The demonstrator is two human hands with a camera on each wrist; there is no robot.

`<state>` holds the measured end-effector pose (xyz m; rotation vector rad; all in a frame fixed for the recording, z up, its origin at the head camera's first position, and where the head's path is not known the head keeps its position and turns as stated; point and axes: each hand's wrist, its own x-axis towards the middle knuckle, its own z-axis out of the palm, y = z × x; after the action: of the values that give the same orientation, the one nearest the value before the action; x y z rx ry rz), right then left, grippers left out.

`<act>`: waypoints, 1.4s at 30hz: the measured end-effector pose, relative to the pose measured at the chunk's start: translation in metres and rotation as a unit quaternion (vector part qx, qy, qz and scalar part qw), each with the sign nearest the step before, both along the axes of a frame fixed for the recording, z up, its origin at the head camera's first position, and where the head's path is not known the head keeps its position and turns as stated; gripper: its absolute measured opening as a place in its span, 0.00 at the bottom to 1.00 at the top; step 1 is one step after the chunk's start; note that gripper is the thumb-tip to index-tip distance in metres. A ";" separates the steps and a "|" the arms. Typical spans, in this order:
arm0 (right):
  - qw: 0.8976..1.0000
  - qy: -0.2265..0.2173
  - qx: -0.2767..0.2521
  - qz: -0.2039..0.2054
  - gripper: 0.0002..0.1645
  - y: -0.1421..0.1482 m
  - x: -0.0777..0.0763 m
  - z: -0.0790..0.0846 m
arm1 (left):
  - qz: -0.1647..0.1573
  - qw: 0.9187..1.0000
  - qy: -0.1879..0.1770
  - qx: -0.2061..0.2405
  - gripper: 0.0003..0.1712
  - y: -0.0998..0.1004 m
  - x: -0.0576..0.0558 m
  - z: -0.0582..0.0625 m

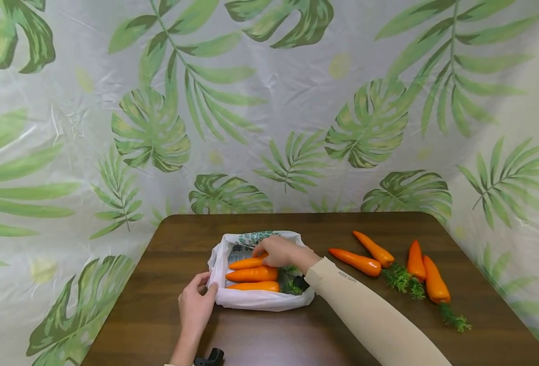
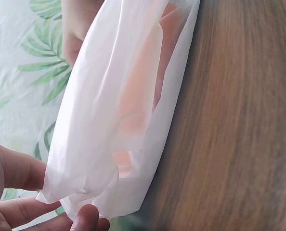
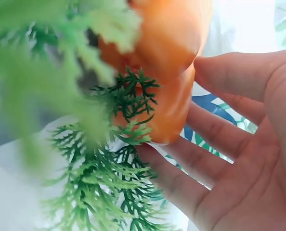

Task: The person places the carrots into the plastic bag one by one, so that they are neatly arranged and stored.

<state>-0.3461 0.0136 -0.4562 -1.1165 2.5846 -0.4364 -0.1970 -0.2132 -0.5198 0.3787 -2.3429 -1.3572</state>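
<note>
A white plastic bag (image 1: 269, 303) with a green leaf print stands wide-mouthed on the table, three orange carrots side by side in it. My left hand (image 1: 196, 305) holds the bag's left end; up close in the left wrist view, its fingers (image 2: 22, 168) lie about the bag's corner. Inside the bag, my right hand (image 1: 280, 251) is at the leafy end of the farthest carrot (image 1: 245, 263). The right wrist view shows the thumb against a carrot (image 3: 174, 110) and the fingers beneath it. The middle carrot (image 1: 251, 275) and nearest carrot (image 1: 254, 286) lie toward me.
To the right on the brown table (image 1: 342, 325) lie two carrots pointing left, an upper one (image 1: 373, 247) and a lower one (image 1: 356, 261). Beside them are a short-looking carrot (image 1: 416, 261) and another carrot (image 1: 436, 279) with green tops. A leaf-patterned curtain (image 1: 296, 101) hangs behind.
</note>
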 end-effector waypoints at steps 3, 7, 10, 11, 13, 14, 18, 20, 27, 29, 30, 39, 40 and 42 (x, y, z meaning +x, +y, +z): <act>1.000 -0.001 0.001 -0.011 0.19 0.001 0.001 0.003 | 0.001 1.000 0.005 -0.005 0.17 0.000 -0.001 0.000; 1.000 0.004 0.002 -0.021 0.20 0.002 0.004 0.009 | 0.002 1.000 0.009 -0.009 0.16 0.001 -0.001 -0.002; 1.000 0.013 0.000 -0.022 0.20 0.005 0.006 0.015 | 0.005 1.000 0.008 -0.010 0.16 0.001 -0.001 -0.003; 1.000 0.015 -0.002 -0.022 0.20 0.007 0.006 0.017 | 0.005 1.000 0.009 -0.011 0.16 0.001 -0.001 -0.003; 1.000 0.020 -0.007 -0.024 0.20 0.010 0.007 0.023 | 0.006 1.000 0.010 -0.012 0.16 0.002 -0.001 -0.002; 0.999 0.023 -0.010 -0.025 0.20 0.011 0.007 0.026 | 0.006 1.000 0.010 -0.012 0.16 0.002 -0.001 -0.002; 0.998 0.036 -0.022 -0.036 0.20 0.020 0.009 0.039 | 0.004 1.000 0.011 -0.011 0.16 0.002 -0.001 -0.002; 0.998 0.048 -0.027 -0.041 0.19 0.026 0.010 0.043 | 0.003 1.000 0.006 -0.009 0.17 0.001 0.000 -0.002; 0.993 0.072 -0.060 -0.074 0.21 0.055 0.018 0.055 | 0.007 1.000 0.002 -0.012 0.17 0.002 0.001 -0.003; 0.991 0.075 -0.071 -0.091 0.21 0.064 0.021 0.056 | 0.010 1.000 0.002 -0.015 0.17 0.003 0.002 -0.002; 0.989 0.079 -0.072 -0.101 0.21 0.068 0.022 0.056 | 0.011 1.000 0.004 -0.017 0.17 0.003 0.003 -0.002; 0.976 0.094 -0.094 -0.175 0.22 0.119 0.036 0.053 | 0.007 1.000 -0.006 -0.017 0.17 0.005 0.003 -0.002; 0.975 0.094 -0.099 -0.178 0.22 0.125 0.037 0.052 | 0.006 1.000 -0.005 -0.018 0.17 0.005 0.003 -0.002; 0.972 0.096 -0.108 -0.183 0.23 0.137 0.040 0.049 | 0.006 1.000 -0.003 -0.020 0.17 0.005 0.003 -0.002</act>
<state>-0.3065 0.1509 -0.4075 -0.7708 2.9842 -0.7416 -0.1936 -0.2084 -0.5223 0.3846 -2.3660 -1.3024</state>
